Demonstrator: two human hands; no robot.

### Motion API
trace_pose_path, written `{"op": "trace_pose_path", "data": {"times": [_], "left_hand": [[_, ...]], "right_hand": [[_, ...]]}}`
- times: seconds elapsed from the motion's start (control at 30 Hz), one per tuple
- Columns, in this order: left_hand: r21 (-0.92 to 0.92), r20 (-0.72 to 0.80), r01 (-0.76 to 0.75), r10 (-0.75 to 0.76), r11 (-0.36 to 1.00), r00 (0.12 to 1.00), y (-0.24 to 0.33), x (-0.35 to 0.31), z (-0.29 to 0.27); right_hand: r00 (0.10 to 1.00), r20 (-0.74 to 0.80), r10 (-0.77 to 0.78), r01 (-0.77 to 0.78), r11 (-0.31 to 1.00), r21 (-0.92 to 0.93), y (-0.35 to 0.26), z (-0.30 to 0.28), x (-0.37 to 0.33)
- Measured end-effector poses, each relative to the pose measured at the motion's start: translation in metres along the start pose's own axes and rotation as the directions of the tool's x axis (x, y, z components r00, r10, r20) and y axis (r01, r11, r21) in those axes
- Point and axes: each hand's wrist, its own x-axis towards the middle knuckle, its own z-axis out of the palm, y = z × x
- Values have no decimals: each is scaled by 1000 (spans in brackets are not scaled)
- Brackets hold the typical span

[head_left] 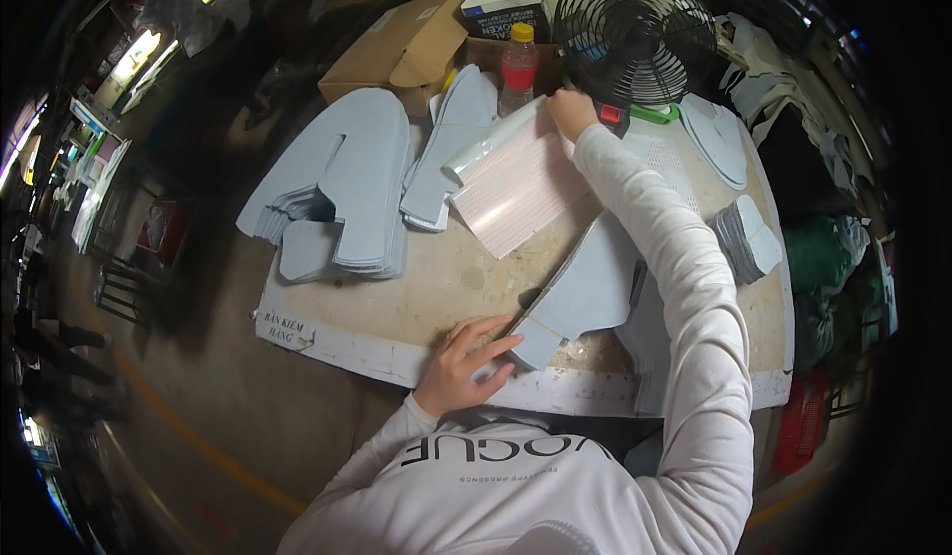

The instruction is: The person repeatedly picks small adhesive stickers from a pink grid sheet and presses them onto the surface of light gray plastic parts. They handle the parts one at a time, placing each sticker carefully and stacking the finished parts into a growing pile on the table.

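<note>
My left hand (464,365) rests at the table's near edge, its fingers apart. Their tips touch the corner of a banded bundle of light grey cut pieces (585,287). My right arm reaches across to the far side, where my right hand (572,113) has its fingers curled in. Whatever it grips is hidden from view. Just below that hand lies a sheet of pinkish printed labels (521,193), with a clear glossy curled film (496,145) along its upper edge. A red and black object (612,116) and a green strip (654,115) sit just right of the hand.
Large stacks of grey cut pieces (367,173) stand on the left of the table (436,297). A smaller stack (749,238) lies at the right. Along the back are a cardboard box (397,44), a bottle with a yellow cap (519,64) and a black fan (635,29).
</note>
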Motion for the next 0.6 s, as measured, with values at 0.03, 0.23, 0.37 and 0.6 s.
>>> {"op": "trace_pose_path", "data": {"times": [0.03,0.23,0.37,0.6], "left_hand": [[-13,-3,5,-5,1000,1000,-1,0,0],[-45,-26,35,-36,998,999,-3,-4,-1],[-338,-143,261,-323,904,936,-1,4,-11],[-630,-142,255,-432,733,890,23,70,6]], "right_hand": [[998,-53,-44,45,999,19,3,-3,-7],[968,-194,-159,148,987,-70,5,-36,-41],[972,-227,-57,94,983,158,-7,-87,-84],[957,27,-288,96,405,909,-40,-193,-197]]}}
